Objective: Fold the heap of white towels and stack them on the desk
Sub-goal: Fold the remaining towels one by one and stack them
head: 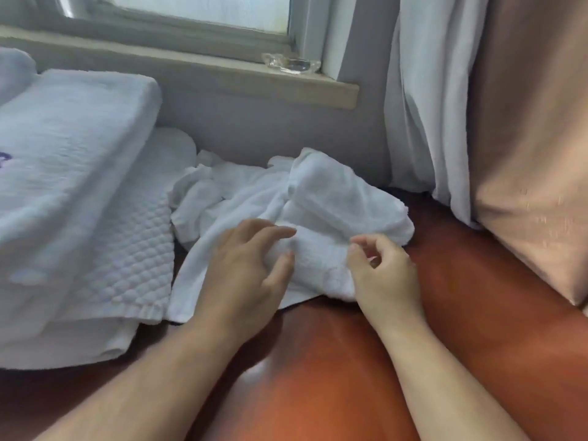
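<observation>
Left hand (pixel 245 265) rests spread on the crumpled towel (pixel 334 198) mid-desk (pixel 318 377), right hand (pixel 385 275) curled at its 3 o'clock edge, pinch unclear, so a weak hold likely drops the corner or drags the heap (pixel 203 189) at 10 o'clock.

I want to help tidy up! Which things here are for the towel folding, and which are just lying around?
For the job: crumpled white towels, folded towel stack, desk, left hand, right hand.

Just lying about: clear wrapper on the windowsill, curtains.
</observation>
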The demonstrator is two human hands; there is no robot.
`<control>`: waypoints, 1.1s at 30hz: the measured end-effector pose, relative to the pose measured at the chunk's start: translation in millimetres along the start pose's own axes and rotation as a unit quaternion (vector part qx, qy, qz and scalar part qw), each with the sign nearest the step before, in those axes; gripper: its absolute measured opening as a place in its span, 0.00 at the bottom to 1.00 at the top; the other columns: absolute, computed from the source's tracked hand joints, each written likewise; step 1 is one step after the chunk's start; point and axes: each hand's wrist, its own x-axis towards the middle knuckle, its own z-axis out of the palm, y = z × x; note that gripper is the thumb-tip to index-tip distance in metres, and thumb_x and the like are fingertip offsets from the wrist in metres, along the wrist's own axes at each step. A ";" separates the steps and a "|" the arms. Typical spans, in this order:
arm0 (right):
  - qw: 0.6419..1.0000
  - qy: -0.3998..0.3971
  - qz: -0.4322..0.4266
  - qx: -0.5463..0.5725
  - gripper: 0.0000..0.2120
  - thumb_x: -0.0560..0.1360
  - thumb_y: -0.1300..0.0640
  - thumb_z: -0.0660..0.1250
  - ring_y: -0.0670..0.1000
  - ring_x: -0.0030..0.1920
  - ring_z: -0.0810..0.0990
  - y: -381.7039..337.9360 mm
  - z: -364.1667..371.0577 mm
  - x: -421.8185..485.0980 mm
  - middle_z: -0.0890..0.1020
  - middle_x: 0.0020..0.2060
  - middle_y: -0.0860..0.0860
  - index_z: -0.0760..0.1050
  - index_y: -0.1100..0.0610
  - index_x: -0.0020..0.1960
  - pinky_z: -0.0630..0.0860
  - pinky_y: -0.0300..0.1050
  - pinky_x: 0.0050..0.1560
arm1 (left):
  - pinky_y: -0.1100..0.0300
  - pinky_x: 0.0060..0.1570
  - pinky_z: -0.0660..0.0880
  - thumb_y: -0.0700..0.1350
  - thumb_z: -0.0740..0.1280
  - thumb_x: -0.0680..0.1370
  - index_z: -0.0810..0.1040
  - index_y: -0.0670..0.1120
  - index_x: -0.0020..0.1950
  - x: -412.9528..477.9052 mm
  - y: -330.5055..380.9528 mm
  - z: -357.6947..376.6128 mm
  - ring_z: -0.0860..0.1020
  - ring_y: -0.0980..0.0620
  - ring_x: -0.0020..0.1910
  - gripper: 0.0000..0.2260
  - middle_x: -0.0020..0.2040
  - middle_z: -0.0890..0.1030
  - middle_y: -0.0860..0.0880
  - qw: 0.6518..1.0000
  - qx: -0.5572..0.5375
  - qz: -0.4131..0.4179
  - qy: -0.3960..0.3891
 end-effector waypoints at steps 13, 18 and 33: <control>0.980 -0.134 -0.010 -0.148 0.25 0.82 0.37 0.52 0.39 0.77 0.44 -9.0 4.4 -0.2 0.49 0.80 0.34 0.66 0.43 0.76 0.47 0.54 0.78 | 0.59 0.62 0.59 0.59 0.59 0.74 0.78 0.60 0.65 -1.1 -3.0 5.9 0.60 0.64 0.56 0.21 0.65 0.67 0.62 1.000 0.012 -0.008 -0.021; 0.997 -0.013 -0.045 -0.063 0.24 0.82 0.52 0.64 0.47 0.75 0.58 -12.5 -1.6 -0.1 0.63 0.77 0.39 0.68 0.51 0.77 0.53 0.36 0.72 | 0.59 0.63 0.59 0.58 0.59 0.73 0.77 0.60 0.65 -1.0 -3.4 4.6 0.64 0.56 0.62 0.22 0.67 0.67 0.58 0.999 0.017 -0.014 -0.036; 0.998 -0.029 -0.030 -0.047 0.35 0.71 0.42 0.76 0.44 0.71 0.63 -5.3 -3.4 0.3 0.70 0.66 0.40 0.68 0.48 0.74 0.60 0.41 0.71 | 0.60 0.62 0.57 0.59 0.58 0.76 0.79 0.62 0.62 -0.1 -5.1 4.9 0.62 0.64 0.60 0.18 0.62 0.67 0.65 0.999 -0.020 -0.023 -0.019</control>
